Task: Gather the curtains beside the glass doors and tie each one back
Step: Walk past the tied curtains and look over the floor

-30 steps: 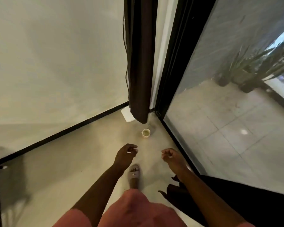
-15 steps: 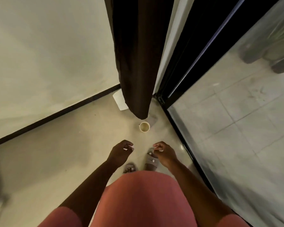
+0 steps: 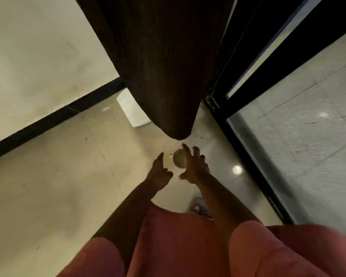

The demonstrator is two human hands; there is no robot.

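Note:
A dark brown curtain [image 3: 160, 62] hangs bunched in the corner, between the pale wall and the black-framed glass door [image 3: 300, 108]. Its lower end hangs just above the floor. My left hand [image 3: 160, 172] and my right hand [image 3: 195, 166] are stretched forward below that end, a short gap away from the cloth. Fingers of both hands are spread and hold nothing. No tie-back shows in view.
A small round cup [image 3: 179, 161] stands on the tiled floor, partly hidden by my right hand. A white flat object [image 3: 132, 108] lies behind the curtain by the black skirting [image 3: 48, 120]. My sandalled foot [image 3: 198, 206] is near the door track.
I have stepped closer to the corner and the curtain fills more of the view. Both hands have gone from loosely curled to spread and have reached forward towards the curtain's lower end.

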